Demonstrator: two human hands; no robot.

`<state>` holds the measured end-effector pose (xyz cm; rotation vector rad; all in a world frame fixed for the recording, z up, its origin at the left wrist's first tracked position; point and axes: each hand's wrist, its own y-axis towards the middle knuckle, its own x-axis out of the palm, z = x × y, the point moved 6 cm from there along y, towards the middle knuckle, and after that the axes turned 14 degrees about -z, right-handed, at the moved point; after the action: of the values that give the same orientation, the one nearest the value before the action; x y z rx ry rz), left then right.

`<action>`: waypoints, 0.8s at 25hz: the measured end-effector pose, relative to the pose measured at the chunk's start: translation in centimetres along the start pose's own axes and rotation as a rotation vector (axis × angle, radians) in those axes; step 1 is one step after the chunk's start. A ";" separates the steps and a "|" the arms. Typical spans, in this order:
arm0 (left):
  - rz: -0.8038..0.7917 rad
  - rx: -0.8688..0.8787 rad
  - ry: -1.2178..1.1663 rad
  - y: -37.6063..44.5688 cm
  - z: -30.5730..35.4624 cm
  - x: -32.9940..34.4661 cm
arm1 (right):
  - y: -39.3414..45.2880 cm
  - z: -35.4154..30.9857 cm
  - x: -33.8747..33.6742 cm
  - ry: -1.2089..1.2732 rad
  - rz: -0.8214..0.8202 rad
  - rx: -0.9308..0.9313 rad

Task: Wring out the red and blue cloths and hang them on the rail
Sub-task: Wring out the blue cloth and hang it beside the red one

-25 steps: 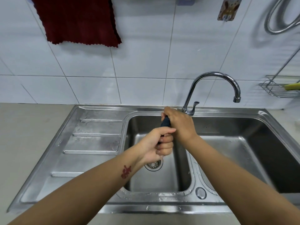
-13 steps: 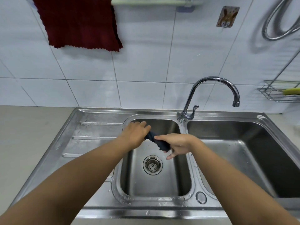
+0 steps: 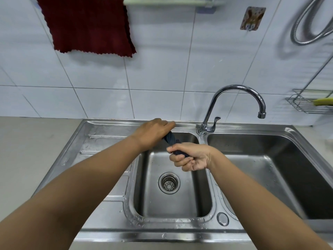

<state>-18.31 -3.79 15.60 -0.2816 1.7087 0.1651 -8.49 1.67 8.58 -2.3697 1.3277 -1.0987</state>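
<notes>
The dark blue cloth [image 3: 172, 139] is twisted into a tight rope above the small middle basin [image 3: 173, 199]. My left hand [image 3: 154, 133] grips its far end, knuckles up, near the sink's back rim. My right hand [image 3: 191, 156] grips the near end, palm turned up, fingers curled round it. Most of the cloth is hidden inside both fists. The red cloth [image 3: 90, 26] hangs spread out on the pale rail [image 3: 171, 1] at the top left of the wall.
A chrome tap [image 3: 234, 98] arches over the divider toward the large right basin [image 3: 270, 168]. The drainboard [image 3: 100, 152] lies on the left. A wire rack [image 3: 310, 103] with a yellow item, a wall hook [image 3: 252, 18] and a metal hose [image 3: 310, 20] are at right.
From stacked hands one second ago, my hands have drawn apart and rotated. The left moved back toward the rim, the right turned palm up, and the cloth twisted tighter.
</notes>
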 end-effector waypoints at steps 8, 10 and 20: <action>-0.192 0.071 0.120 0.3 -0.3 -0.2 | -1.2 -1.2 -1.3 -0.632 0.410 0.335; -0.246 0.050 0.107 0.4 0.1 0.4 | -1.9 -2.4 -1.9 -0.935 0.532 0.400; -0.349 -0.191 -0.504 -0.4 2.8 4.0 | -2.8 -4.4 -3.1 -1.810 0.956 0.327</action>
<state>-16.10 -3.79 11.27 -0.6194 1.1254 0.1268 -10.71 6.53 11.49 -1.1285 0.9517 0.8976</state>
